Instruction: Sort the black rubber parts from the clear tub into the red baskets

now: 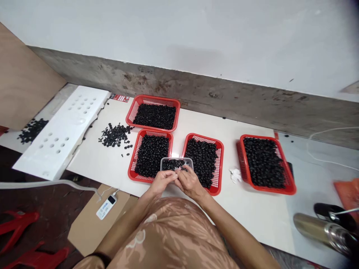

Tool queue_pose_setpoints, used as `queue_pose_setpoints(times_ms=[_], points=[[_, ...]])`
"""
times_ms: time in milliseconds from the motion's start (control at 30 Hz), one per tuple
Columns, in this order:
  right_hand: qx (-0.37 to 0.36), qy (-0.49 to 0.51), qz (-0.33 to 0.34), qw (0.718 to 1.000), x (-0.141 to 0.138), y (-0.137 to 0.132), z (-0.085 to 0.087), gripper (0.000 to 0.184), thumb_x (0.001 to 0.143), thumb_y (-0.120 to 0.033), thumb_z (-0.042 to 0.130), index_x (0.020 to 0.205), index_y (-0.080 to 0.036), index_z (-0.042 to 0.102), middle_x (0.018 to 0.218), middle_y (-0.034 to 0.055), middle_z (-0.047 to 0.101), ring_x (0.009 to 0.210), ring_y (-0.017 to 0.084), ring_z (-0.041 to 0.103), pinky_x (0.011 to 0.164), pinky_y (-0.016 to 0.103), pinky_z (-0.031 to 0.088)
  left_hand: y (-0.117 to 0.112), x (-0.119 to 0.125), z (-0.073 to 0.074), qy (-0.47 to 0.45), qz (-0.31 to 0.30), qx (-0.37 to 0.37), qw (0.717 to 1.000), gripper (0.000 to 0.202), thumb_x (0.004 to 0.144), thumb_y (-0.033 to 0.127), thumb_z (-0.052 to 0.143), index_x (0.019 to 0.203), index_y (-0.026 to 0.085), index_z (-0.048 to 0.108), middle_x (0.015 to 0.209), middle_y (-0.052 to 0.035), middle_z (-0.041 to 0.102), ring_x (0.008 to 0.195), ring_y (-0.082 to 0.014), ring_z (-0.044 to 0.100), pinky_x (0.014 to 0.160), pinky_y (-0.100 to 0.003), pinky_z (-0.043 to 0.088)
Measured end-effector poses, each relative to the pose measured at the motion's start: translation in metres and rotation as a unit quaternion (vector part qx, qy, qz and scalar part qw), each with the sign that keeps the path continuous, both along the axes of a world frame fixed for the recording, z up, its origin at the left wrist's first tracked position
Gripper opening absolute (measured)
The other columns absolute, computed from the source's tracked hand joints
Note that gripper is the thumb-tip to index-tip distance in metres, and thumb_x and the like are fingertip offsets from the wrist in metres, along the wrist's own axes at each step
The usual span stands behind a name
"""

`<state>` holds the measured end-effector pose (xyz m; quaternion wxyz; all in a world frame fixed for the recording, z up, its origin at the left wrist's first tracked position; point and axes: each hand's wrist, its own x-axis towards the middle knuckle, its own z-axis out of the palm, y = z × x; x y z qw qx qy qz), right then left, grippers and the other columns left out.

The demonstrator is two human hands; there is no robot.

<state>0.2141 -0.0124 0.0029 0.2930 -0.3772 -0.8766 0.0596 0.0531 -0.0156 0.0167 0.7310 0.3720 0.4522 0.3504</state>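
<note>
My left hand [163,180] and my right hand [190,181] meet at the table's front edge, fingertips pinched together. Whatever they hold between them is too small to make out. Just beyond the fingers is a clear plastic box [163,167] with small black parts in it. It sits between two red baskets: the left basket [131,172] and the middle basket [219,184], both filled with black round parts. Behind the left one, another red basket [179,108] holds finer black pieces.
A fourth red basket [291,189] of black parts stands to the right, beside a crumpled white scrap [235,175]. Loose black parts [114,135] lie left, near a white board with holes [63,130]. A metal thermos [319,229] lies at right; a white power bank [106,206] rests on cardboard below.
</note>
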Motion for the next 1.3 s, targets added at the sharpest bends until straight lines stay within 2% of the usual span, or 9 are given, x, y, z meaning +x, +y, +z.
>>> queue_pose_setpoints(times_ms=[200,367,500,600,667,767,933,1133,1300], points=[[-0.037,0.042,-0.053,0.997,0.014,0.004,-0.004,0.021,0.092,-0.027,0.050,0.107,-0.014,0.059,0.088,0.0067,0.071,0.078,0.015,0.065,0.094,0.038,0.039,0.005,0.000,0.003,0.026,0.017,-0.028,0.999,0.036,0.071,0.042,0.071,0.093,0.013,0.072,0.091,-0.0081,0.071,0.081,-0.0177,0.060,0.080,-0.028,0.042],[-0.125,-0.008,-0.228,0.965,0.041,0.052,-0.005,0.032,0.093,-0.039,0.050,0.107,-0.014,0.063,0.093,0.0094,0.072,0.080,0.019,0.065,0.083,0.035,0.039,0.009,-0.009,-0.011,0.077,0.056,-0.049,0.994,0.040,0.072,0.044,0.070,0.099,0.014,0.070,0.091,-0.0092,0.072,0.077,-0.0154,0.060,0.071,-0.025,0.042],[-0.153,-0.021,-0.279,0.948,0.053,0.085,-0.007,0.042,0.094,-0.041,0.045,0.125,-0.014,0.054,0.119,0.0136,0.063,0.104,0.024,0.059,0.084,0.035,0.040,0.009,-0.015,-0.028,0.091,0.065,-0.061,0.992,0.041,0.071,0.043,0.071,0.099,0.013,0.070,0.091,-0.0094,0.072,0.074,-0.0146,0.059,0.066,-0.024,0.041],[-0.176,-0.020,-0.259,0.949,0.048,0.081,-0.012,0.035,0.097,-0.035,0.038,0.114,-0.015,0.061,0.112,0.0112,0.064,0.101,0.021,0.058,0.086,0.032,0.041,0.008,-0.020,-0.038,0.094,0.092,-0.061,0.989,0.041,0.068,0.042,0.072,0.097,0.013,0.070,0.088,-0.0095,0.071,0.072,-0.0144,0.059,0.065,-0.024,0.042],[-0.242,-0.080,-0.218,0.942,0.039,0.068,-0.018,0.035,0.098,-0.031,0.032,0.104,-0.016,0.064,0.104,0.0101,0.064,0.095,0.019,0.059,0.083,0.028,0.042,0.008,-0.023,-0.045,0.102,0.112,-0.061,0.987,0.040,0.067,0.042,0.073,0.094,0.012,0.070,0.086,-0.0095,0.071,0.070,-0.0143,0.059,0.063,-0.024,0.042],[-0.353,-0.205,-0.142,0.902,0.021,0.048,-0.034,0.032,0.097,-0.024,0.034,0.101,-0.017,0.065,0.103,0.0094,0.063,0.091,0.018,0.061,0.078,0.026,0.043,0.009,-0.026,-0.055,0.118,0.124,-0.065,0.983,0.038,0.065,0.040,0.073,0.091,0.012,0.070,0.083,-0.0088,0.071,0.068,-0.0139,0.059,0.063,-0.024,0.042],[-0.409,-0.252,-0.107,0.870,-0.002,0.034,-0.059,0.027,0.090,-0.009,0.040,0.093,-0.011,0.067,0.101,0.0151,0.064,0.081,0.020,0.065,0.073,0.028,0.046,0.010,-0.026,-0.070,0.158,0.109,-0.051,0.980,0.033,0.066,0.037,0.072,0.089,0.013,0.068,0.073,-0.0049,0.068,0.064,-0.0142,0.061,0.061,-0.024,0.043],[-0.410,-0.207,-0.114,0.881,0.004,0.038,-0.058,0.025,0.091,-0.015,0.042,0.103,-0.010,0.064,0.103,0.0164,0.064,0.089,0.022,0.064,0.078,0.031,0.046,0.009,-0.023,-0.074,0.178,0.092,-0.026,0.979,0.028,0.071,0.033,0.070,0.091,0.014,0.068,0.073,-0.0041,0.068,0.066,-0.0138,0.063,0.062,-0.023,0.045],[-0.395,-0.040,-0.051,0.916,0.004,0.034,-0.039,0.028,0.093,-0.026,0.048,0.115,-0.019,0.063,0.098,0.0066,0.066,0.088,0.015,0.061,0.078,0.025,0.046,0.012,-0.006,-0.062,0.064,0.076,-0.120,0.988,0.038,0.071,0.035,0.072,0.102,0.014,0.067,0.086,-0.0080,0.071,0.072,-0.0141,0.066,0.066,-0.024,0.048]])
